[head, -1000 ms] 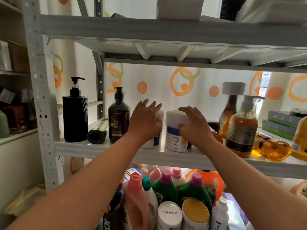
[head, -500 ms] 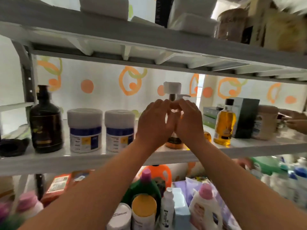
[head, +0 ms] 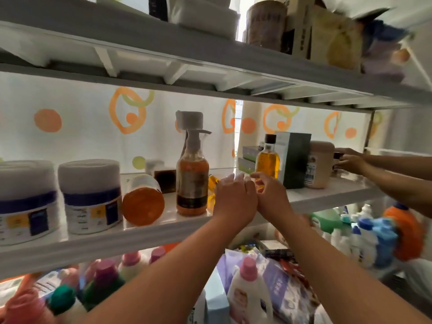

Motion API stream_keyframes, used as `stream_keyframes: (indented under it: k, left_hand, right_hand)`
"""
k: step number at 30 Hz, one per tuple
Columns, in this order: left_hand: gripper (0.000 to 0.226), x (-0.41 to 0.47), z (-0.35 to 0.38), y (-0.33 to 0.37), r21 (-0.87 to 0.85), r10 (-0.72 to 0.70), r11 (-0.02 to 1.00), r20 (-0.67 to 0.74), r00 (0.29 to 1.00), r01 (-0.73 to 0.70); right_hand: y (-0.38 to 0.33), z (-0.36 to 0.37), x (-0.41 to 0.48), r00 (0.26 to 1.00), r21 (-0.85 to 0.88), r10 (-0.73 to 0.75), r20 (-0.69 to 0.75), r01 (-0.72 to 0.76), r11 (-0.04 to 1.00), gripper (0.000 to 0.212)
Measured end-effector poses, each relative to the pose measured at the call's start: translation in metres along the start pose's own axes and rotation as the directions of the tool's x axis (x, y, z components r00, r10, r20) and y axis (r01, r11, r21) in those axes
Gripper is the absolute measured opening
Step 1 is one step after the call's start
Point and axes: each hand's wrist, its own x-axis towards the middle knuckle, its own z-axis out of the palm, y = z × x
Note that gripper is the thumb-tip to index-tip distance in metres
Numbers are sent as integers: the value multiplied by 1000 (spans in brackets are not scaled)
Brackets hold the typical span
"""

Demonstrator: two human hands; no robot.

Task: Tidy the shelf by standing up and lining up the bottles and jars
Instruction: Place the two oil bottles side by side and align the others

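A white metal rack stands before a backlit curtain with orange circles; daylight gap at 12 o'clock.

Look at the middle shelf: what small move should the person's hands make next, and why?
Probably close both hands on the amber bottle lying just behind them and stand it up. The left hand and right hand are open beside it, holding nothing, while the pump bottle to its left stands upright.

Home storage corner: white metal shelf crammed with toiletry jars, detergent bottles below.
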Motion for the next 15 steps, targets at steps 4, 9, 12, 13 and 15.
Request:
stream_keyframes:
  k: [4,9,12,13,15]
  left_hand:
    - [53,2,9,-16,-46,-119,992,51,992,121]
    - [43,8,11,-16,-133,-236,961,67,969,243]
    - [45,11,11,-18,-152,-260,950,100,960,273]
    - [44,12,11,-21,-164,-251,950,106,962,266]
    - [41,11,14,-28,-205,-231,948,82,970,243]
  right_hand:
    - [1,17,7,994,-94,-25,105,35,995,48]
    - [-3,31,14,997,-166,2,78,11,986,37]
    - [-5,31,15,999,-169,25,41,-18,986,33]
    - [-5,31,16,999,-172,32,39,-24,985,33]
    - [-6,30,16,998,-192,31,50,-20,981,32]
